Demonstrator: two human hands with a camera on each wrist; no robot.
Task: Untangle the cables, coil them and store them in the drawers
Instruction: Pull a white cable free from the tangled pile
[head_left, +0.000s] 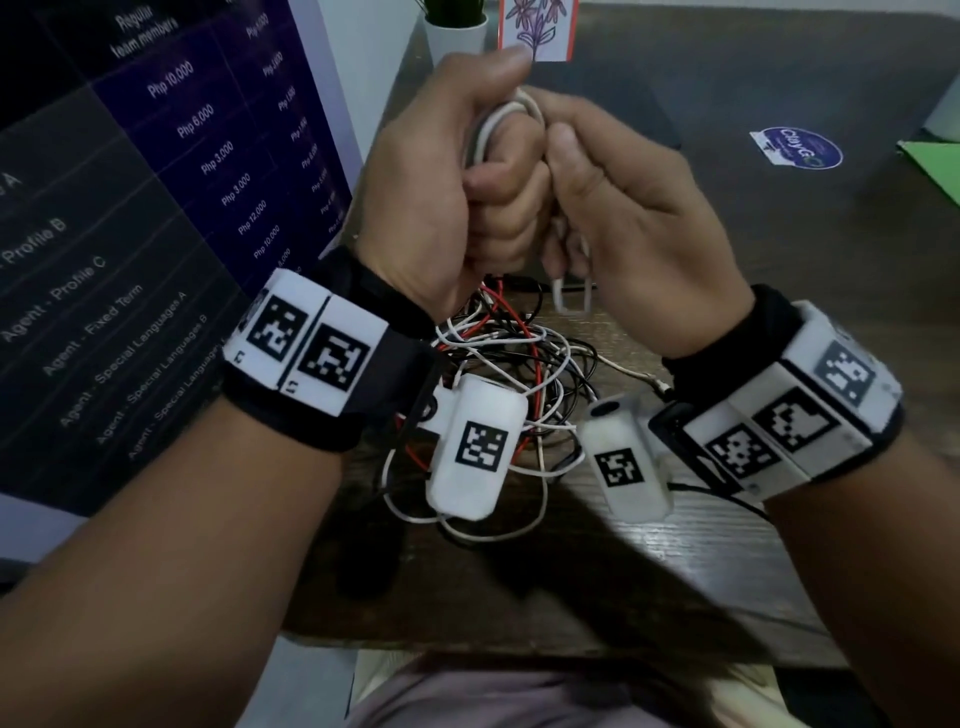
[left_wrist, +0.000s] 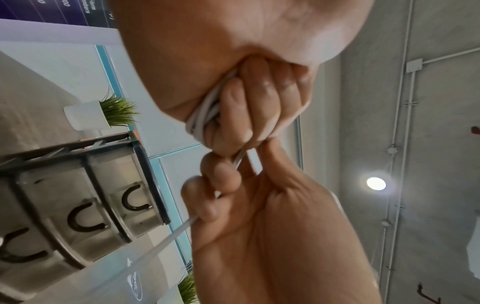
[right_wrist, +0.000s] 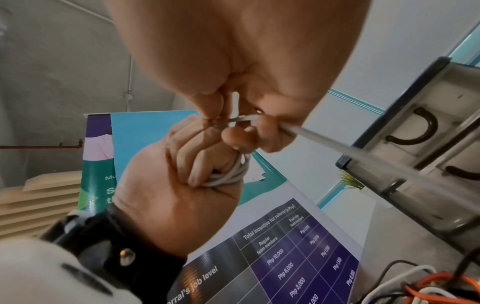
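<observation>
My left hand (head_left: 467, 171) is raised above the table, its fingers curled round a small coil of white cable (head_left: 493, 124). The same coil (left_wrist: 205, 115) shows wrapped against my left hand's fingers (left_wrist: 259, 96) in the left wrist view. My right hand (head_left: 618, 208) is pressed against the left and pinches the loose end of this white cable (right_wrist: 249, 118); the tail (head_left: 571, 296) hangs below in a short loop. Under both wrists a tangle of white, black and red cables (head_left: 498, 374) lies on the wooden table (head_left: 691, 561). A grey drawer unit (left_wrist: 85, 205) with dark U-shaped handles stands at the back.
A purple printed banner (head_left: 156, 208) stands along the left. A small potted plant (head_left: 457, 26) and a flower card (head_left: 540, 26) sit at the far edge. A dark mat with a round sticker (head_left: 800, 148) covers the right side, with a green sheet (head_left: 935, 166) at its edge.
</observation>
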